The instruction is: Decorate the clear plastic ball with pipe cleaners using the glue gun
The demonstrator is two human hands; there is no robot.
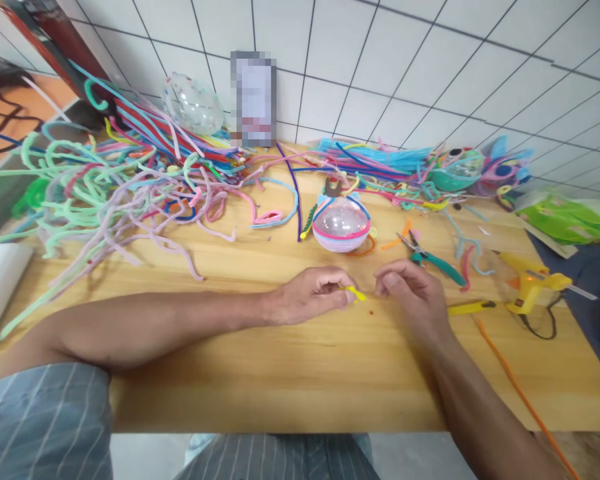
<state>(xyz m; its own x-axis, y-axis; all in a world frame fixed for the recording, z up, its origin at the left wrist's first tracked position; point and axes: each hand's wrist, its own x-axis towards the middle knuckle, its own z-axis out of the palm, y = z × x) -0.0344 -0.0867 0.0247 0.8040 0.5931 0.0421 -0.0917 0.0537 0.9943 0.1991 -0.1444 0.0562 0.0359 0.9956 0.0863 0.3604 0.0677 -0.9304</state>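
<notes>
A short yellow pipe cleaner piece [357,293] sticks out from the fingertips of my left hand [314,295], which pinches it over the wooden table. Just to the right, apart from that piece, is my right hand [414,291], its fingers curled and the thumb against them; whatever may be between them is hidden. Beyond both hands stands a clear round ball [341,219] with its lower part wrapped in lilac and a pink band around its middle. A green and yellow twisted strip [309,220] lies against its left side.
Green-handled pliers [437,263] and a yellow glue gun [530,283] lie to the right, near a yellow strip [470,307] and a long orange pipe cleaner [513,380]. Tangled pipe cleaners [130,207] cover the left. A phone [255,100] leans on the tiled wall.
</notes>
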